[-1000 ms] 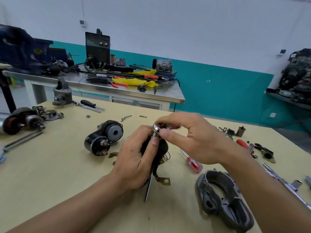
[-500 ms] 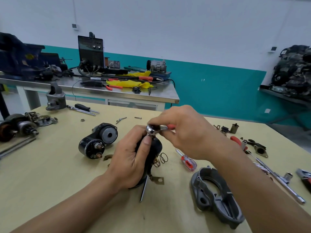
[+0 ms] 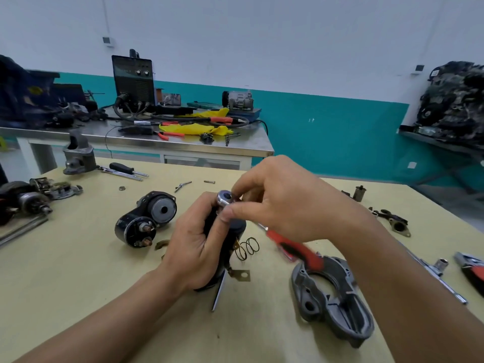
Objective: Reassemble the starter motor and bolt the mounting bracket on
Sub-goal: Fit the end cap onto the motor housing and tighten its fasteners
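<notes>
My left hand (image 3: 195, 248) grips a black cylindrical motor part (image 3: 237, 227) standing upright on the yellow table (image 3: 78, 297). At its top my right hand (image 3: 285, 203) pinches a shiny metal socket-like piece (image 3: 224, 198). A coil spring (image 3: 248, 248) and a brass terminal tab (image 3: 242, 275) stick out beside the part. The starter housing with solenoid (image 3: 146, 221) lies to the left. A grey cast mounting bracket (image 3: 332, 299) lies at the right front.
A red-handled screwdriver (image 3: 293, 247) lies under my right wrist. A ratchet with socket (image 3: 440, 273) and small fittings (image 3: 395, 224) sit at the right. An armature (image 3: 23, 203) and end casting (image 3: 78, 155) are at the left. A steel bench (image 3: 146, 140) with a welder stands behind.
The camera view has shifted slightly. My right hand's fingers have turned on the metal piece at the top of the black part, while my left hand keeps its grip.
</notes>
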### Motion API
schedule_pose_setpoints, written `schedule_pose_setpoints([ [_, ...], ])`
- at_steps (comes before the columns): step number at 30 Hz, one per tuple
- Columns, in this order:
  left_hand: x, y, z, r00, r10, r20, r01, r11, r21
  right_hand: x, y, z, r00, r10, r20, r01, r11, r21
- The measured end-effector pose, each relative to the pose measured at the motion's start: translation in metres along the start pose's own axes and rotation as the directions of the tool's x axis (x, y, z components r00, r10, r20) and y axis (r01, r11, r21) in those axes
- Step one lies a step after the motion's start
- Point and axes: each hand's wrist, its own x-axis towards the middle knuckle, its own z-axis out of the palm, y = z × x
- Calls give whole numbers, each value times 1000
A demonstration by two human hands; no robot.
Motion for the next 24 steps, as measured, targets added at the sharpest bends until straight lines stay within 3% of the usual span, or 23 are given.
schedule_pose_setpoints([
  [7, 2, 6, 1, 997, 71, 10, -71, 997, 16, 5, 6, 5, 991, -119, -61, 111, 986, -122],
  [12, 1, 5, 0, 998, 57, 0, -57, 998, 22, 0, 3, -1, 998, -54, 16, 56, 992, -116],
  [17, 1, 5, 3, 998, 48, -39, -46, 998, 42, -1, -12, 3, 998, 59, -38, -64, 987, -150],
  [24, -1, 5, 4, 994, 105, 7, -105, 992, 74, 2, -1, -1, 999, -47, 26, 50, 990, -130],
])
